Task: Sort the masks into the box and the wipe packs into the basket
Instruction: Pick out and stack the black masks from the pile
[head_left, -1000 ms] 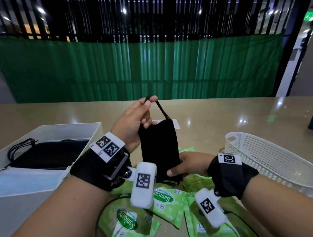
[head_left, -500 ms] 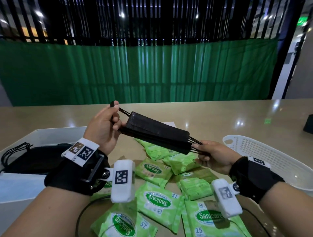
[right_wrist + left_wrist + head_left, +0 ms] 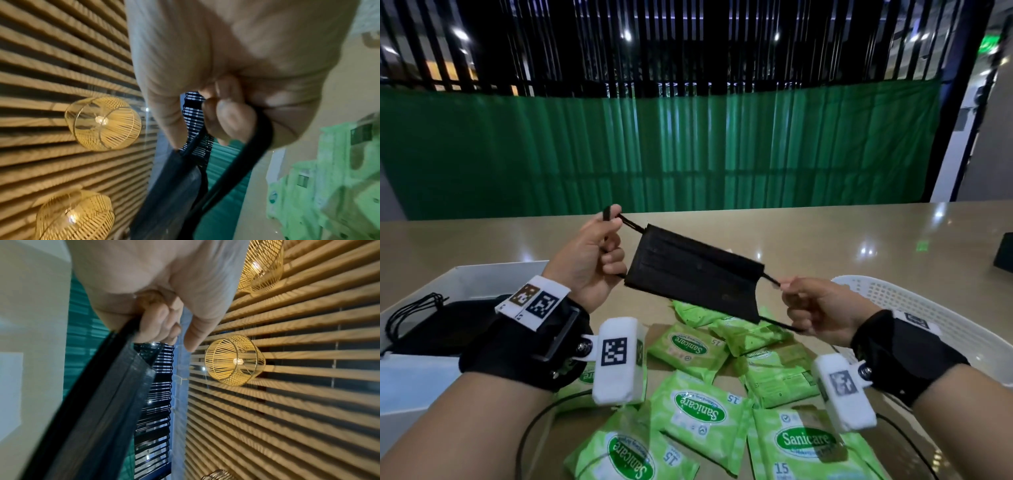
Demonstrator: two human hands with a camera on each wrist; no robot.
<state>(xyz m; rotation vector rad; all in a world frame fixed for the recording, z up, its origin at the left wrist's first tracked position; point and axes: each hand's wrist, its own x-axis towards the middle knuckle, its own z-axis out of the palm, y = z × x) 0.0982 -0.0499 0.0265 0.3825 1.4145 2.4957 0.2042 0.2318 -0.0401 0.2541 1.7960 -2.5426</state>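
Black mask (image 3: 693,272) stretched between hands (image 3: 589,255)

My wrist bands cover part of the box (image 3: 482,274) and some wipe packs (image 3: 698,409). The black mask (image 3: 693,279) I hold up hides more packs behind it. The basket (image 3: 941,329) runs off the right edge, and my right hand (image 3: 822,308) hides its near rim. The right wrist view is blurry, so the green packs there look smeared. The ear loop ends are tucked inside my left hand (image 3: 589,257).
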